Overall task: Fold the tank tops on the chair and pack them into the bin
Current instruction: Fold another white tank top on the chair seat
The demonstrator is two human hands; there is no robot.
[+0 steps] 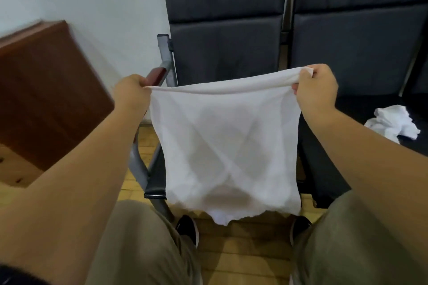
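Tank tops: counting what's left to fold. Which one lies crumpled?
The crumpled tank top on the right-hand chair seat, touched by neither hand. The other tank top hangs spread between the left hand and right hand, which pinch its top edge.

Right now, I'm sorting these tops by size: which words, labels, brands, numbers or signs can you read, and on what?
None can be read. The white tank top held up by the left hand and right hand shows no print or tag; the crumpled white cloth, the dark chairs and the wooden cabinet bear no lettering.
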